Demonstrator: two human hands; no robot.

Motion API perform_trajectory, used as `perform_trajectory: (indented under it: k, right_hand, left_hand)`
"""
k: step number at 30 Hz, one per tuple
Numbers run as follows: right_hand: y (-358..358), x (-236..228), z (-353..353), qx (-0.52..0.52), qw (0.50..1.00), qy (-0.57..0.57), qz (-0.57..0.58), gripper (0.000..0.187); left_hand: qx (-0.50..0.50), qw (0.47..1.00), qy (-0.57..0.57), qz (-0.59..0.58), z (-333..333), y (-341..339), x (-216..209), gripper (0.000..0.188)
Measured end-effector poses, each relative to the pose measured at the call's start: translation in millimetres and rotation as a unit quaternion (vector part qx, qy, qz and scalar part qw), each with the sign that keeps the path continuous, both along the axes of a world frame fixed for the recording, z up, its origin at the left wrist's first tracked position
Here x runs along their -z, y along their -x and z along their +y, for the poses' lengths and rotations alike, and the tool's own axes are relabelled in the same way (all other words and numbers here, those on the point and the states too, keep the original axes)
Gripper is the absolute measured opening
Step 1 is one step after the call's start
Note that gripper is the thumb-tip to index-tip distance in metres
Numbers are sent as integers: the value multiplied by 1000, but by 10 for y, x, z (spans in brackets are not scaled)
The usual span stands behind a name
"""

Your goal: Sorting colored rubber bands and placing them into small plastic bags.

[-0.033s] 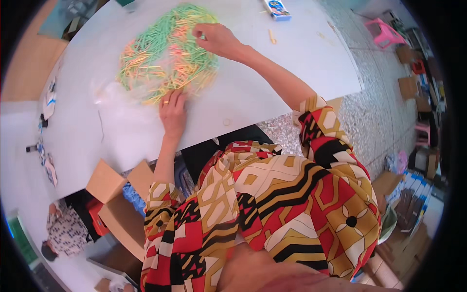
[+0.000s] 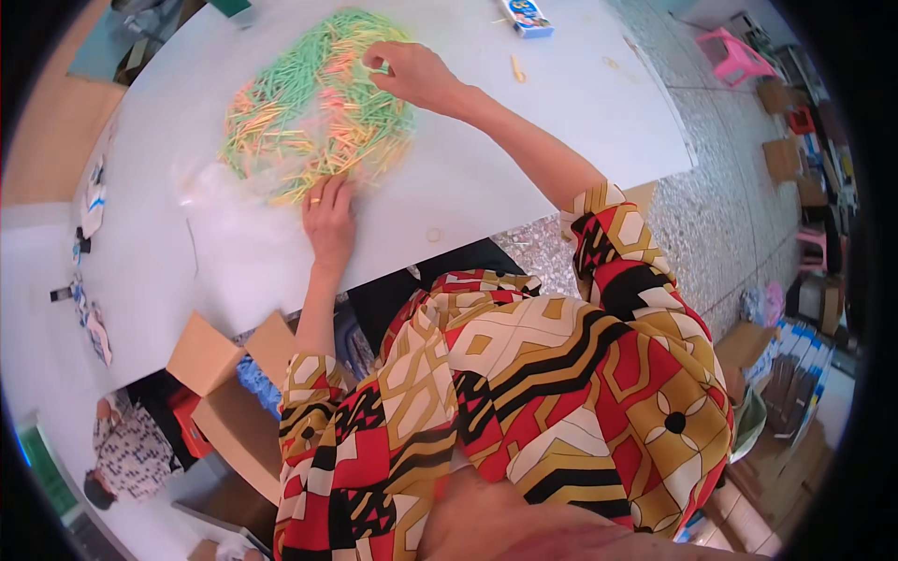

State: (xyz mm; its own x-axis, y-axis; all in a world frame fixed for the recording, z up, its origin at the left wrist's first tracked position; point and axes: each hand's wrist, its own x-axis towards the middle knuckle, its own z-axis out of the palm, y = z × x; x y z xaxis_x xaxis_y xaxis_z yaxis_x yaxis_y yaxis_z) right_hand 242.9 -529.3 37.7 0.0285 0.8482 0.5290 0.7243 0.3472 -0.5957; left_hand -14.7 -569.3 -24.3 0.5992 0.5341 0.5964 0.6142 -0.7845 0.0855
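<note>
A loose heap of thin short sticks (image 2: 299,70), green, yellow, orange and pink, is spread on the white table (image 2: 486,168). Crinkled clear plastic (image 2: 220,182) shows at its near left side. My left hand (image 2: 329,229), with a ring on one finger, lies palm down at the heap's near edge, fingers stretched out against the sticks. Over the heap's right part is my right hand (image 2: 412,75), thumb and fingertips curled together in a pinch. Whatever may be between those fingertips is too small to make out.
A small blue and white box (image 2: 526,17) stands at the far side, with a short yellowish piece (image 2: 517,68) nearer. A thin ring (image 2: 433,235) lies by the near edge. An open cardboard box (image 2: 229,393) is below left. Another person (image 2: 136,449) is at the lower left.
The view has shifted very slightly, so the table and heap appear a little further left. Both hands keep the same pose.
</note>
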Motion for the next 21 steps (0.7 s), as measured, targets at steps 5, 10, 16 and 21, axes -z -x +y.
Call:
perform_trajectory:
  k: [5,10,16,21]
  right_hand:
    - [-558,2,-340,122,977,-93,145,19]
    - [-1912,271,-516,288,947,34,138,50]
    - [-2433,696,-114,401,884,-160,-178,38]
    - [-2214,716,233,459,867,82,-177,60]
  left_hand:
    - [-9,999,47,-3,-151,-32,-32,25]
    - [1,998,68,-10,-378,-266,-176,28]
    - [1,994,91,-56,-573,-400,-307,32]
    - [8,985,148,-93,-751,-312,-386,28]
